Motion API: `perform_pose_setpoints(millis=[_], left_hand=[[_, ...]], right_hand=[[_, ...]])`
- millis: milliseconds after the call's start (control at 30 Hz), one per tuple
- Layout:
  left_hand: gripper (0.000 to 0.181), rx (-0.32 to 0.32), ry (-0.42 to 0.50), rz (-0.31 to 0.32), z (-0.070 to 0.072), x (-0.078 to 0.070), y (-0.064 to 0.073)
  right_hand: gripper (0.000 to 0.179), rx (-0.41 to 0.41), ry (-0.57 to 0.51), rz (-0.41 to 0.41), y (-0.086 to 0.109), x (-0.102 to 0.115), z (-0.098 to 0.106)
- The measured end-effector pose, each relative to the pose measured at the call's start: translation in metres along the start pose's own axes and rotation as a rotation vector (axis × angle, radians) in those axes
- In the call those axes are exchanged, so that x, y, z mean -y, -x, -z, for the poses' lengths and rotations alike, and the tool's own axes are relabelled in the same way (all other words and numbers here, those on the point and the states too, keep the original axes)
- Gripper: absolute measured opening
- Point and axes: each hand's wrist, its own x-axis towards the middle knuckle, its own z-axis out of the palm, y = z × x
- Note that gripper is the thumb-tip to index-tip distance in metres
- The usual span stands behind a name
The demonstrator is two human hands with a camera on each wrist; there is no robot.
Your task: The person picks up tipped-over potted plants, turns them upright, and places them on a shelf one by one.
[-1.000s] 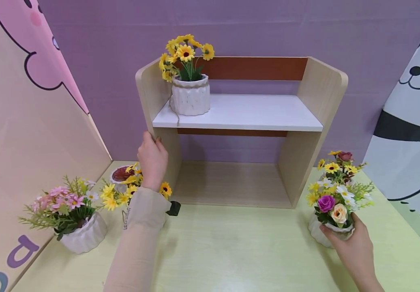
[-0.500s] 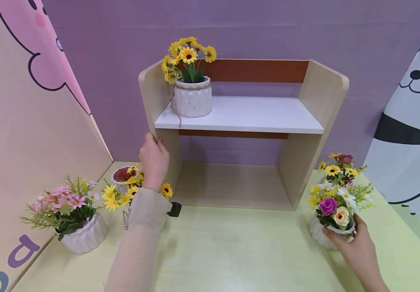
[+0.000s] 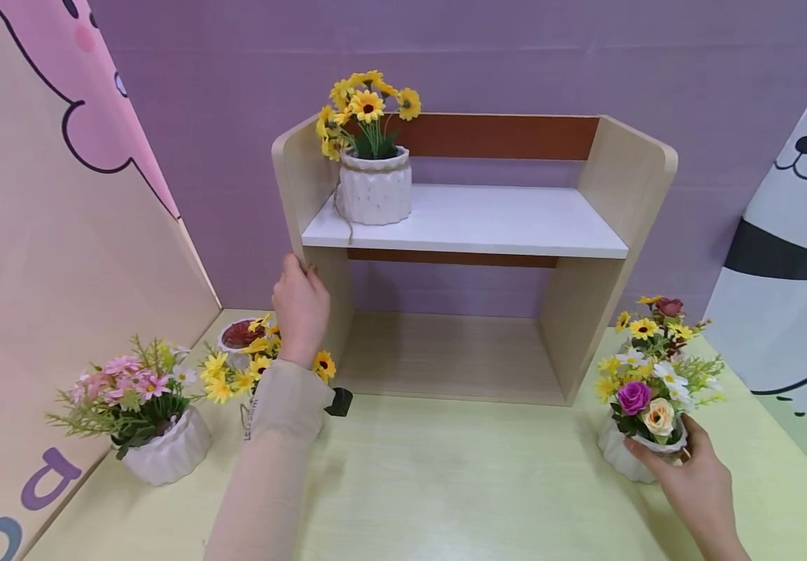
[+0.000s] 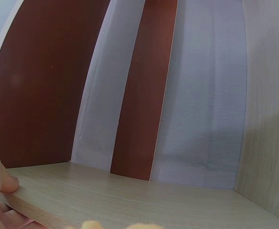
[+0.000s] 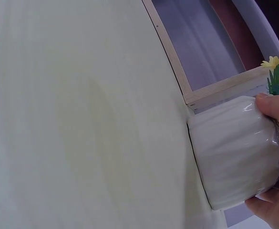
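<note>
My left hand [image 3: 301,312] grips the front edge of the left side panel [image 3: 336,304] of a wooden two-tier shelf. In the left wrist view its thumb [image 4: 8,183] lies on the panel's inner face, with fingers curled on the other side. At the table's right, my right hand [image 3: 701,475] holds a white fluted flowerpot [image 3: 619,452] by its rim. Purple and peach roses [image 3: 633,397] with white daisies fill it. The right wrist view shows thumb and fingers on opposite sides of the pot [image 5: 234,152], its base at the tabletop.
A pot of yellow sunflowers [image 3: 375,191] stands on the white upper board [image 3: 509,218], at its left. Left on the table are a pink-flowered pot [image 3: 168,448], yellow flowers [image 3: 224,382] and a pot with reddish-brown contents [image 3: 241,335]. Another bouquet [image 3: 656,319] is behind the held pot.
The head view shifts a little, so the scene sits slightly further right and lower. Both hands keep their holds on the shelf and the flowerpot.
</note>
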Motion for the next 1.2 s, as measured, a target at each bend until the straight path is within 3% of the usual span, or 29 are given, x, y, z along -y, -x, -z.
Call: perform_pose_setpoints(millis=[400,700,1200], left_hand=[[0.023,-0.013,0.009,-0.019,0.000,0.001,0.000],[0.023,0.007,0.018,-0.009,0.001,0.001,0.001],[0.023,0.010,0.022,-0.008,0.001,0.001,0.000]], right_hand=[[0.102,-0.041,-0.038,0.014,0.005,0.001,0.000],[0.100,-0.068,-0.088,0.040,0.011,0.016,0.012],[0.082,-0.272,-0.076,0.128,0.025,0.060,0.028]])
